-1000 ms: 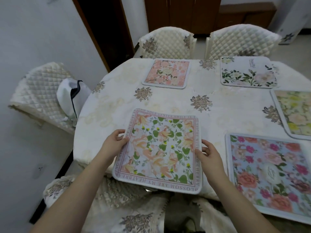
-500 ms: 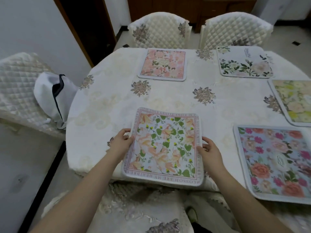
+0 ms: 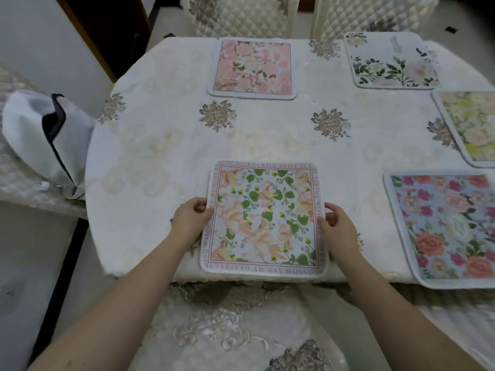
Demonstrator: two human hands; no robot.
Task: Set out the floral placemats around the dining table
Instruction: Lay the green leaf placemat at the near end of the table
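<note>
A placemat with orange lilies, green leaves and a lettered border (image 3: 263, 216) lies flat at the near edge of the dining table (image 3: 166, 145). My left hand (image 3: 190, 220) pinches its left edge and my right hand (image 3: 338, 229) pinches its right edge. Several other floral placemats lie around the table: a pink one (image 3: 253, 68) at the far side, a white one with green leaves (image 3: 391, 61) at the far right, a yellow one (image 3: 472, 127) at the right edge, and a blue one with roses (image 3: 447, 226) at the near right.
Quilted cream chairs stand at the far side (image 3: 241, 14) (image 3: 375, 12) and at the left (image 3: 24, 180). A white and black bag (image 3: 45, 135) rests on the left chair. An embroidered chair seat (image 3: 227, 328) is right below me. A dark doorway (image 3: 107, 28) is at the back left.
The lily placemat has moved forward from overhanging the table's near edge to lying flat on the cloth. Both hands stay on its side edges. The view has tilted down and closer.
</note>
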